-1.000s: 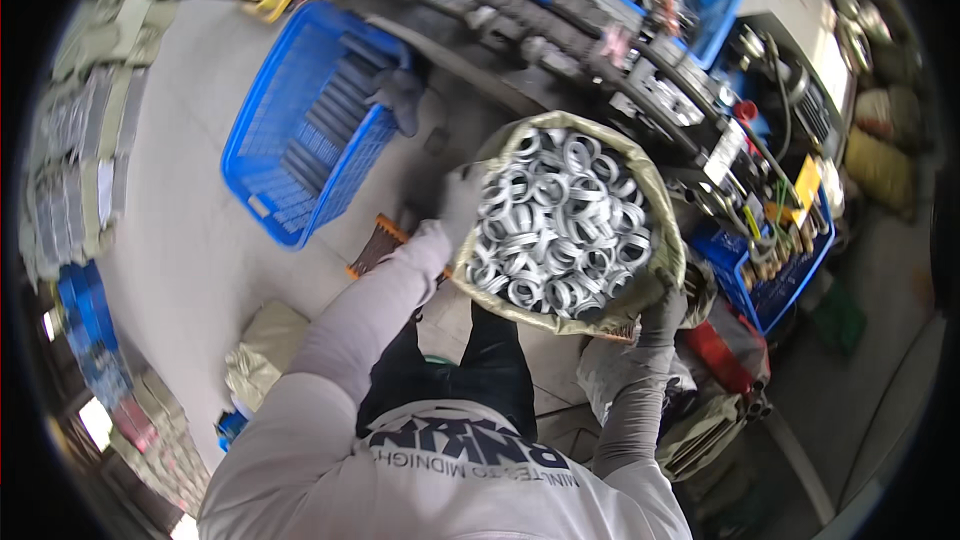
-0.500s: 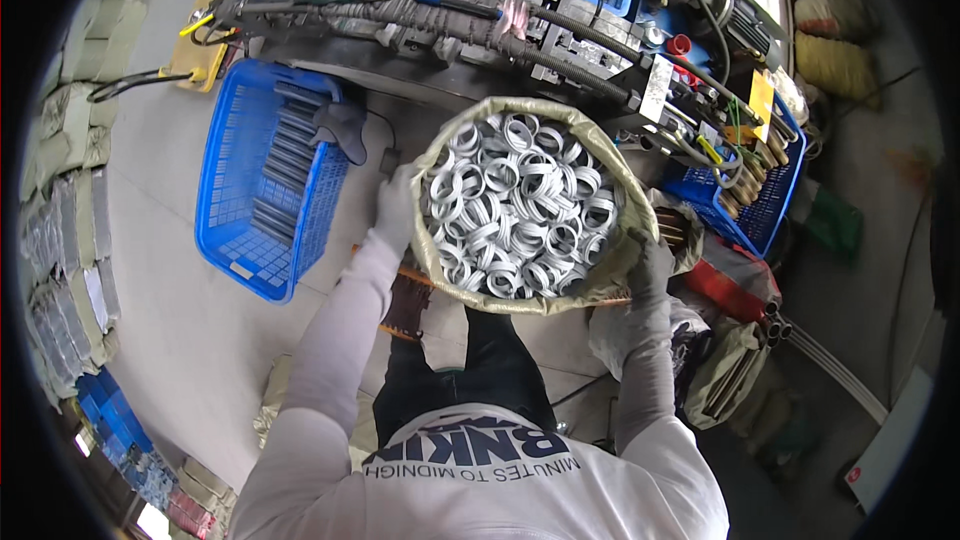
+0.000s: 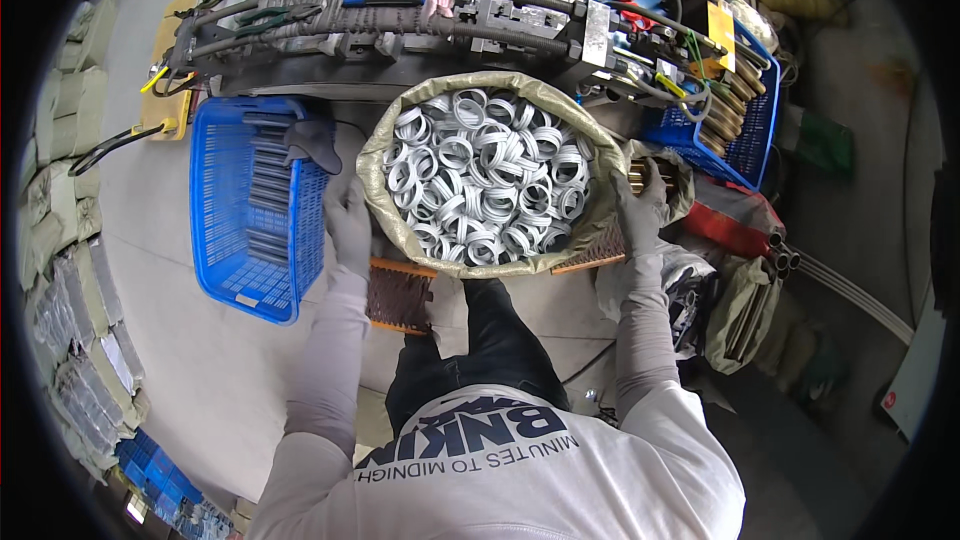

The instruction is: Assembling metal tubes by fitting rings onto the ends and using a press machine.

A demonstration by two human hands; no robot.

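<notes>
A round, open-topped woven sack [image 3: 378,175] of olive colour is full of white-grey metal rings [image 3: 490,205]. My left hand [image 3: 347,225], in a grey glove, is just left of the sack, fingers stretched out and holding nothing. At the sack's right side is my gloved right hand [image 3: 642,208], its thumb against the rolled rim and its fingers spread apart. Under the sack, an orange-edged brown slatted seat or bench [image 3: 398,298] shows in part; the sack hides its middle.
To the left stands a blue plastic basket [image 3: 212,230] with metal rods and a grey glove-like piece [image 3: 315,143] over its edge. A machine [image 3: 400,30] with wrapped bars runs along the far side. Another blue basket [image 3: 755,140], a red bag [image 3: 728,218] and sacks of tubes [image 3: 742,315] lie right.
My left hand has come off the sack's rim and moved down and left. My right hand's fingers have spread at the other side. The whole view has shifted and turned slightly.
</notes>
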